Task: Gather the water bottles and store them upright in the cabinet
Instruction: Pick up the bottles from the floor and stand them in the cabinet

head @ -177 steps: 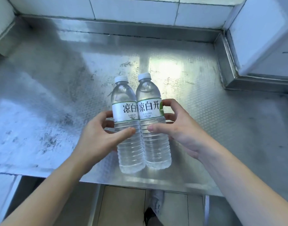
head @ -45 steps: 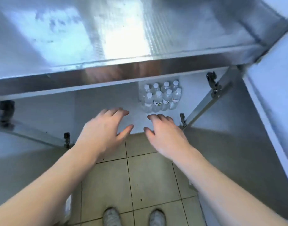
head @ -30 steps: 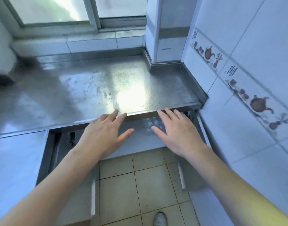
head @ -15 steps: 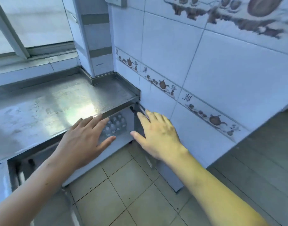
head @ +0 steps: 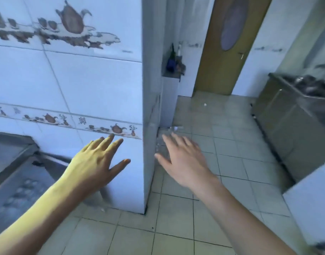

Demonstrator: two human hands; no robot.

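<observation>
Since half a second ago the view has swung right, away from the steel table [head: 8, 144]: the open cabinet [head: 29, 181] now sits at the lower left edge, and the floor [head: 222, 153] with a brown door [head: 229, 45] fills the right side. Both hands have travelled with the turn and carry nothing. The left hand [head: 95, 162] is in front of the tiled wall corner [head: 145, 107], its fingers [head: 110, 142] spread and released; the right hand [head: 183, 159] is over the floor tiles, also released.

The water bottles [head: 23, 190] are only a blurred cluster of caps inside the cabinet, apparently upright.

What can go wrong: the person is turning fast, so the picture is smeared, and the wall corner stands just between the two hands. I think a hand or an arm could knock against this edge. The cabinet seems left open, and a leg could catch its door on the way back.

Around: a small ledge [head: 171, 75] with dark things on it beyond the corner, a steel counter unit [head: 294, 126] at the right, and something small and pale low at the corner [head: 174, 128], too blurred to name. I cannot see more bottles to gather.
</observation>
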